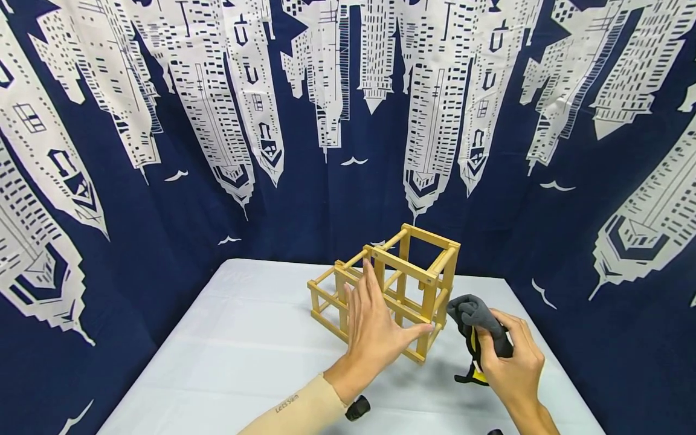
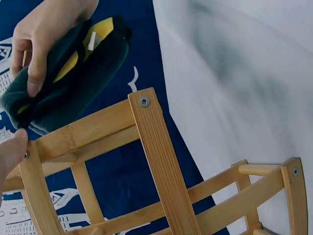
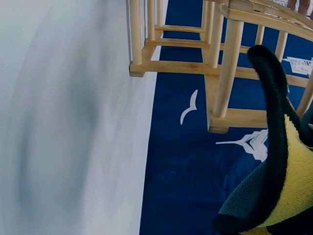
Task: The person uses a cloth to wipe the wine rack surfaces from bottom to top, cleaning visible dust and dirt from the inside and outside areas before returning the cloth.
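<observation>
A pale wooden stepped rack, made of slats and round dowels, stands on the table in the head view. My left hand is at its near side, fingers straight and spread, the thumb against the frame. To the right of the rack, my right hand grips a folded dark grey cloth with black edging and a yellow side. The left wrist view shows this bundled cloth just beyond the rack's corner, a white tag on it. In the right wrist view, the cloth hides the hand's fingers.
A white-covered table extends left of and in front of the rack. Dark blue curtains printed with white buildings surround its back and sides. A small black device shows beneath the left forearm.
</observation>
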Demonstrator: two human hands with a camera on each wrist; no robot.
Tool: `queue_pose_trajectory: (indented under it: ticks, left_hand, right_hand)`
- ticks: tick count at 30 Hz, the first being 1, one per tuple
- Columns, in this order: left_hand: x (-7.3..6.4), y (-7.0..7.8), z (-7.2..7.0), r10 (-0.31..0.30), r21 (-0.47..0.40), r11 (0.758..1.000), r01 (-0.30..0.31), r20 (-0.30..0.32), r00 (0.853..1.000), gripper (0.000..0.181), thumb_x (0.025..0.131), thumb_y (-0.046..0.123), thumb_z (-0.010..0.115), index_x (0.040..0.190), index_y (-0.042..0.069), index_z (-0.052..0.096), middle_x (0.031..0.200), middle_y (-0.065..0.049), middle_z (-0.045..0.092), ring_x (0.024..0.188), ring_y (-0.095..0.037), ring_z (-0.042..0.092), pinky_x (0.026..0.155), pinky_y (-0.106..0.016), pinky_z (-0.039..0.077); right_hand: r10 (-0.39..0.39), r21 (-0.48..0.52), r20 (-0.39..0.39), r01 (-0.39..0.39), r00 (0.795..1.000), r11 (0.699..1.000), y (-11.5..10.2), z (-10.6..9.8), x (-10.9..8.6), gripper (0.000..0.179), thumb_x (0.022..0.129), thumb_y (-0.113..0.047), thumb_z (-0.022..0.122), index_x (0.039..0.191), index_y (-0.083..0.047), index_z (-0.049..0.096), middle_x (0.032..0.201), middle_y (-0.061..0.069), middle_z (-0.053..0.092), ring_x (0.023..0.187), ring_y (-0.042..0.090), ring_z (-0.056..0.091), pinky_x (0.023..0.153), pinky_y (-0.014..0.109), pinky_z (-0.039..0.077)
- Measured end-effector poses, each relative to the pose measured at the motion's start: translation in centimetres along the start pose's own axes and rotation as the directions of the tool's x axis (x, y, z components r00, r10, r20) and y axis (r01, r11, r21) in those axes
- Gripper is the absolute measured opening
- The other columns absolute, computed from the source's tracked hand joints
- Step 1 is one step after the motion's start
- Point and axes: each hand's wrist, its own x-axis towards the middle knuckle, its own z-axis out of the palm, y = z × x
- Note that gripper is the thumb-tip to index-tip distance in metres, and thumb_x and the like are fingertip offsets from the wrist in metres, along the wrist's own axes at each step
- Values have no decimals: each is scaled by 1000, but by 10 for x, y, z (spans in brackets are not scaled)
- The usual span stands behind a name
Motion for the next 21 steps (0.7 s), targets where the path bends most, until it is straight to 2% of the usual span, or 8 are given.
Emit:
queue_pose_trajectory:
  ticks: [3,6,10,15,18,21]
  left_hand:
    - [-1,2,1,-2,-3,1000,2,-2,1000,180,64,81,106,187,10,-5,184,-20,40,170,-37,46,148,-64,28]
    - [-1,1,-1,-5,-38,999,5,12,1000,175,68,78,106,188,10,-2,185,-20,36,168,-36,49,142,-56,42]
    - [1,-5,-5,-8,-157,987,17,54,999,168,73,64,109,189,15,-1,188,-16,30,166,-35,51,126,-51,61]
    - [8,-26,-13,42,-303,953,-6,110,993,165,74,49,112,189,22,-2,190,-12,27,172,-37,44,131,-57,56]
    - [16,-42,-19,99,-345,937,-45,141,985,161,74,48,112,189,24,3,190,-9,28,172,-34,45,134,-59,52]
    - [26,-58,-27,157,-366,927,-82,180,971,159,74,47,111,189,24,5,192,-7,27,173,-33,43,137,-61,48]
  right_hand:
    - [8,2,2,-8,1000,1000,-2,2,-1,30,89,10,80,117,20,78,104,40,74,120,-17,62,104,5,48]
    - [12,4,4,-12,1000,1000,-4,5,-1,30,88,11,80,116,20,78,103,40,74,119,-17,62,104,4,48]
    - [13,3,7,-13,1000,1000,-5,5,-2,31,86,13,80,116,20,78,103,40,74,119,-17,62,104,4,48]
    - [15,-3,14,-15,1000,1000,-2,5,-5,32,85,14,80,116,20,78,102,39,75,121,-18,63,107,3,47]
    - [13,-4,17,-13,1000,1000,2,5,-7,32,85,13,81,116,20,78,103,39,75,121,-18,63,107,3,47]
    - [5,0,28,-5,1000,1000,5,5,-9,31,88,9,81,117,19,79,104,38,75,122,-17,63,108,3,47]
